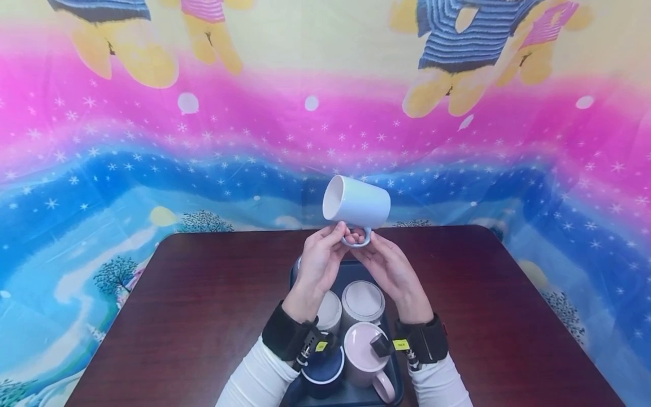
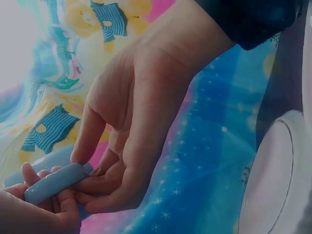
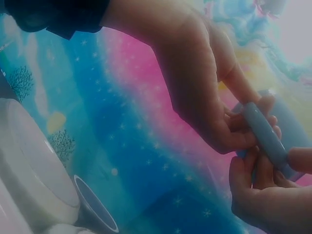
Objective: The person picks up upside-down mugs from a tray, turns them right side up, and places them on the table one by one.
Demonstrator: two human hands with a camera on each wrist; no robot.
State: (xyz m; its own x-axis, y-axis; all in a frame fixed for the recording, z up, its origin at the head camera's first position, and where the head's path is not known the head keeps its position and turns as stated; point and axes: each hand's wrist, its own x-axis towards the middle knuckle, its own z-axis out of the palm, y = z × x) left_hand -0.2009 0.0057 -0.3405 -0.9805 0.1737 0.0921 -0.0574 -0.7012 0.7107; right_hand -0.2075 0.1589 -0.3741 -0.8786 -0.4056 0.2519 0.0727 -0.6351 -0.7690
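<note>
A plain white mug [image 1: 358,200] is held up above the far edge of the table, tipped on its side with its mouth to the left and its handle [image 1: 360,240] hanging below. My left hand [image 1: 321,257] pinches the handle's left end between thumb and fingers. From the other side my right hand [image 1: 394,265] grips the same handle, its fingertips close to the left ones. Both wrist views show the handle [image 2: 56,184] between the two hands. In the right wrist view the mug's body [image 3: 287,126] lies behind the fingers.
Below my forearms a dark tray [image 1: 351,271] stands on the brown table [image 1: 213,299]. It bears a pink mug [image 1: 363,347], a dark blue mug [image 1: 324,367] with a white rim, and two whitish round-topped pieces, one of them [image 1: 363,299] at the right. A printed cloth [image 1: 285,141] hangs behind.
</note>
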